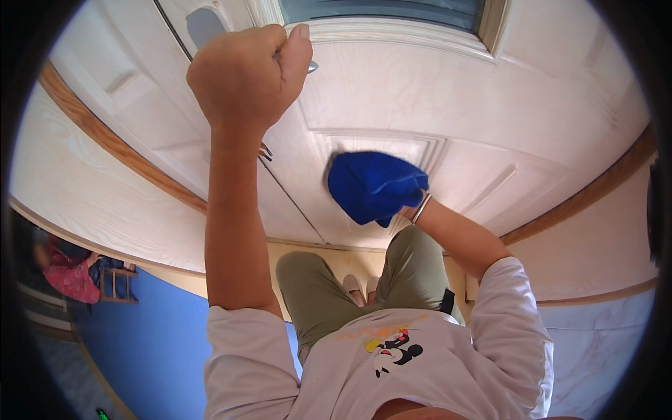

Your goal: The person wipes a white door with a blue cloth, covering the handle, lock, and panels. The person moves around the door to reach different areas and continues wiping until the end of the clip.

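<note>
My left hand [244,73] is closed around the lever handle of a pale wood-grain door [525,100]. The rounded tip of the lever [313,67] pokes out beside my thumb, and its grey backplate [206,29] shows above my knuckles. My right hand is hidden inside the folds of a blue cloth [375,184], which it holds against a raised lower panel of the door. A light bangle circles that wrist. The arm reaches in from the right, above my bent knee.
A glass pane [388,8] in a moulded frame is at the top. Brown wood trim [126,142] borders the door. Small hanging pieces [265,152], perhaps keys, lie near the door seam. A person in red [71,273] is far left by a wooden stool [118,286] on blue flooring [152,336].
</note>
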Tool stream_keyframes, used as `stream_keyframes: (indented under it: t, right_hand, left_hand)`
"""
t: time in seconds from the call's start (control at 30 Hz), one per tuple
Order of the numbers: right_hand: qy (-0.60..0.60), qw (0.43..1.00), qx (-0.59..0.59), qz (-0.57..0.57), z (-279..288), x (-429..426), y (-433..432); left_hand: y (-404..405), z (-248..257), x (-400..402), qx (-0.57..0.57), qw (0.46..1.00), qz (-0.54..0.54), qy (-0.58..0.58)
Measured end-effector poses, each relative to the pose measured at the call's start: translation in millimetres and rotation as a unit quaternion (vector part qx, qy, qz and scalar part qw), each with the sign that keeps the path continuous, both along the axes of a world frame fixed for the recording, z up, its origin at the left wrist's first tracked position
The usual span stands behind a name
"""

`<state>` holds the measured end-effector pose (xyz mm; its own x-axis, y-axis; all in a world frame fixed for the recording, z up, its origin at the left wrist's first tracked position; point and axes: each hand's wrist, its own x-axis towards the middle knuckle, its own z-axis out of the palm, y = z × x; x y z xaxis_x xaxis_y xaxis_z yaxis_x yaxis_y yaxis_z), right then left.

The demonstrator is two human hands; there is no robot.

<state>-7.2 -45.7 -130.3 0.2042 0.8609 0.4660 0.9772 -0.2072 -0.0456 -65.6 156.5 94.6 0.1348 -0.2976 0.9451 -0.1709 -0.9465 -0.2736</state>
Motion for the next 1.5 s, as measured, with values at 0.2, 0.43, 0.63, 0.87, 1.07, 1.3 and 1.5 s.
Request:
stream_keyframes:
  t: [0.2, 0.43, 0.63, 0.87, 1.07, 1.3, 1.5]
  right_hand:
    - [-0.195, 0.979, 0.033, -0.046, 100.3, -7.1, 4.0]
    - [-0.132, 0.972, 0.195, -0.025, 174.7, -12.9, 33.1]
    - [-0.075, 0.974, 0.212, 0.003, 144.0, -11.6, 66.2]
    - [0.098, 0.987, 0.121, 0.025, 133.0, -32.6, 81.2]
    - [-0.002, 0.966, 0.239, 0.103, 101.5, -21.9, 87.3]
    - [0.146, 0.981, 0.085, 0.092, 67.8, -11.0, 95.6]
    - [0.248, 0.963, -0.102, 0.033, 62.1, -19.1, 65.5]
  left_hand:
    - [-9.4, -1.2, -1.0, -0.021, 1.0, 0.008, 0.01]
    - [-11.4, 2.1, -14.0, -0.034, 0.999, 0.012, 0.04]
    - [-10.6, 1.7, -13.0, -0.035, 0.999, 0.015, 0.028]
    - [-11.8, 1.0, -13.1, -0.045, 0.997, 0.034, 0.049]
    - [-14.1, 2.0, -14.2, -0.046, 0.995, 0.051, 0.076]
    - [-5.5, 3.7, -8.3, -0.026, 0.999, 0.028, 0.031]
    - [-5.2, 0.7, -16.0, -0.017, 0.995, 0.072, 0.067]
